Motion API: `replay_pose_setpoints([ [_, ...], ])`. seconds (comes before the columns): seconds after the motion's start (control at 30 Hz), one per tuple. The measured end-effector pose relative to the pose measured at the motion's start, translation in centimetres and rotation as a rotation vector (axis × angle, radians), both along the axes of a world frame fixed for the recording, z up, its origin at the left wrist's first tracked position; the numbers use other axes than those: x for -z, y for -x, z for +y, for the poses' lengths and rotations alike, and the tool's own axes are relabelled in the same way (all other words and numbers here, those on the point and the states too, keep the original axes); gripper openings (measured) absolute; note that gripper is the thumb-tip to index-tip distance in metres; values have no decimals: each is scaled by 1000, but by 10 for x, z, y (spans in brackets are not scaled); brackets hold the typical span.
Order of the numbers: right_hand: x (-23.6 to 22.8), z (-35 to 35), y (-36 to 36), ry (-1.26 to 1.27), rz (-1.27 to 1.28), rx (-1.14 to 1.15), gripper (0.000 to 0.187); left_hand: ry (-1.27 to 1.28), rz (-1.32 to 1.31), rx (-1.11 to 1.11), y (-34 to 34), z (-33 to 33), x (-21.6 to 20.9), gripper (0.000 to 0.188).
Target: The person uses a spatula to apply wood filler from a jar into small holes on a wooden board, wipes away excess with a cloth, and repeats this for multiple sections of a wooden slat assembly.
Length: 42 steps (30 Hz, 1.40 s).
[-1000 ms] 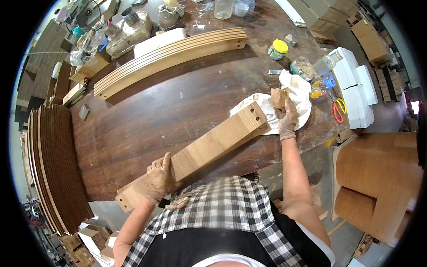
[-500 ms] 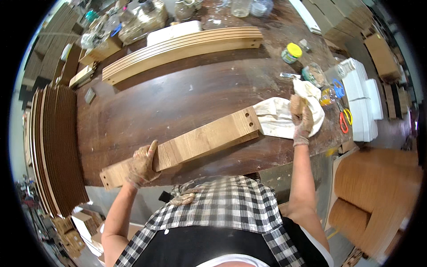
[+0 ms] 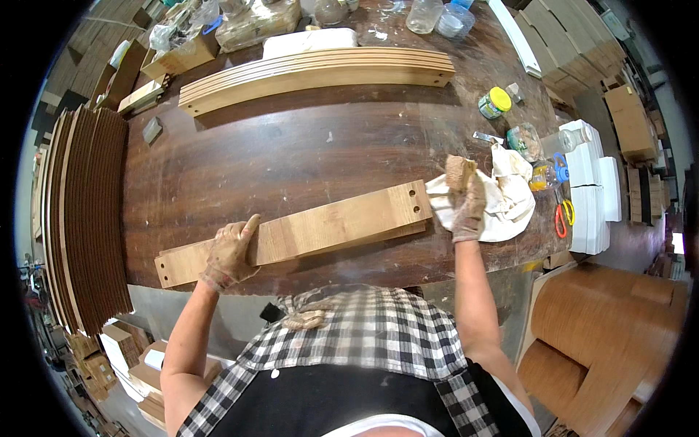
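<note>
A wooden board [image 3: 335, 225] with two dark holes at each end lies slanted near the table's front edge, on top of another board whose edge shows beneath. My gloved left hand [image 3: 231, 255] grips it across its width near the left end, thumb pointing toward the far side. Beyond its right end, my gloved right hand [image 3: 468, 207] is closed round a brown, rough-looking pad [image 3: 459, 172]. That hand is over a crumpled white cloth [image 3: 508, 207], which partly tucks up to the board's end.
Several stacked boards [image 3: 320, 79] lie across the back of the brown table [image 3: 277, 160]. On the right are a yellow-lidded jar [image 3: 494, 103], a glass jar [image 3: 524, 142], a blue-capped bottle [image 3: 549, 173] and scissors [image 3: 561, 218]. Cardboard sheets [image 3: 84, 218] stand at the left.
My right hand with the brown pad has moved left, toward the board's right end. The board has turned slightly toward level. My left hand keeps its hold, and the view has shifted a little.
</note>
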State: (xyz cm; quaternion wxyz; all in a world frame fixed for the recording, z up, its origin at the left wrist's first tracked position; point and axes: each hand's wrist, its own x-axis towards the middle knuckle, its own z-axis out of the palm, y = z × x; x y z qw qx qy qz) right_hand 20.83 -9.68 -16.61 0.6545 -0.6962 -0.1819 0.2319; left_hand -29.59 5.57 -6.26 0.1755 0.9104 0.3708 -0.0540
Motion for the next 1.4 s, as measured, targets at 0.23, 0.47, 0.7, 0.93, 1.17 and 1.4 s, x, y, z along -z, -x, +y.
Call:
replay_pose_setpoints([
  [0.23,-28,-32,-32,-222,235,198,52,20,19,-28,24,9,7,105],
  [0.47,-80,24,33,-82,-158,-299,47,-85,58,-13,-9,1,-7,108],
  [0.7,-124,86,57,266,-741,-736,36,-104,-66,-114,-16,-19,20,103],
  [0.93,-149,75,19,606,-919,-690,35,-124,-51,-147,-17,-25,18,105],
  [1.17,-79,15,39,130,-570,-425,48,-158,-90,-123,-14,-24,23,100],
  [1.4,-56,-26,61,57,-291,-220,45,-192,-110,-91,-15,-19,27,101],
])
